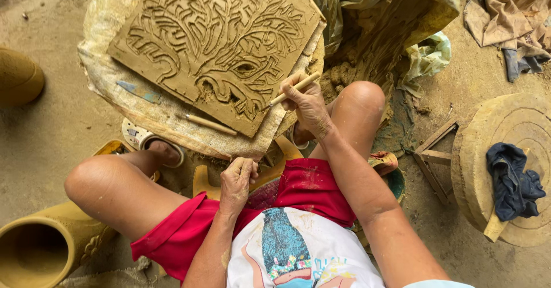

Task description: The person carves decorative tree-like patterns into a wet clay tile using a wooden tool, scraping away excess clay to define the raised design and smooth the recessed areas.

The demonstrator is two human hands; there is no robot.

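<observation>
A square clay slab point(189, 18) carved with a tree relief lies tilted on a cloth-covered stand point(109, 81) in front of me. My right hand point(307, 101) grips a thin wooden carving stick point(298, 87) whose tip touches the slab's right lower edge. My left hand point(238, 179) is curled into a loose fist, resting near my lap at the stand's near edge; nothing shows in it. A second wooden stick point(208, 124) lies on the slab's lower edge.
A clay pot point(40, 245) lies on its side at lower left, and another pot point(17, 75) sits at the left edge. A round wooden disc point(516, 121) with a dark blue cloth point(512, 182) stands at right. Lumps of clay in plastic point(379, 29) sit behind my right knee.
</observation>
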